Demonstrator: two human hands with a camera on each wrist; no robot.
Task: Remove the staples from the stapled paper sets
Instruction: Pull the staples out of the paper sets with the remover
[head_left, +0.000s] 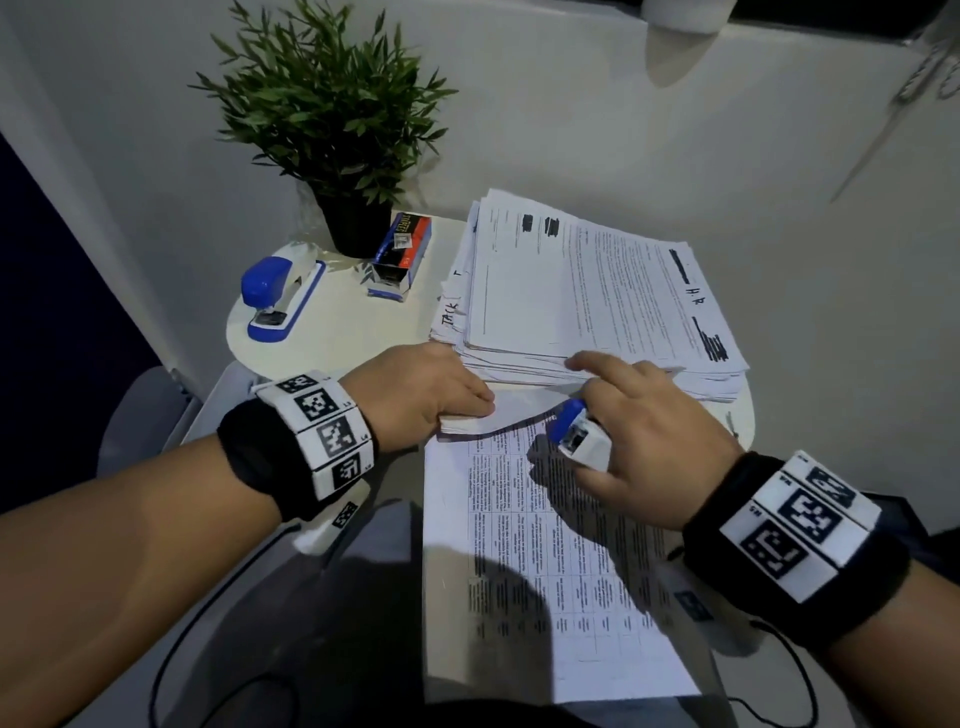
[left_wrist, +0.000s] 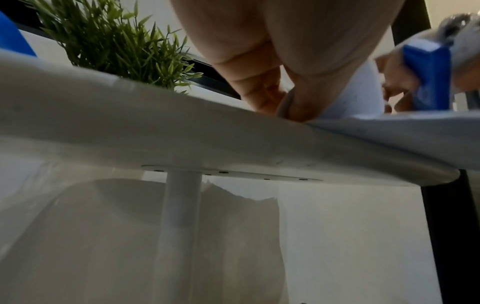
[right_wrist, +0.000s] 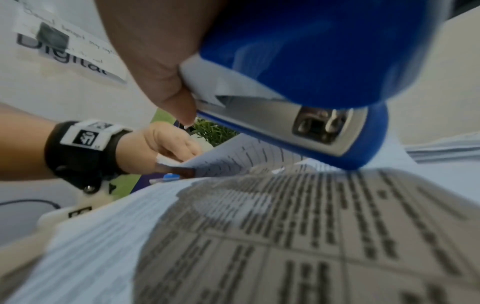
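Note:
A stapled paper set (head_left: 545, 545) printed with a table lies at the near edge of the table and overhangs it toward me. My left hand (head_left: 475, 410) pinches its folded-back top sheets (head_left: 498, 415) at the far left corner; the right wrist view shows this raised corner (right_wrist: 228, 158) between the left hand's fingers (right_wrist: 168, 148). My right hand (head_left: 618, 410) grips a small blue and white stapler-shaped tool (head_left: 576, 436), its metal end (right_wrist: 322, 123) just above the printed page (right_wrist: 285, 236). The staple itself is not visible.
A thick pile of papers (head_left: 597, 291) fills the far right of the round white table (head_left: 337, 338). A larger blue stapler (head_left: 280, 296), a staple box (head_left: 400, 254) and a potted plant (head_left: 332, 119) stand at the far left. A wall is close behind.

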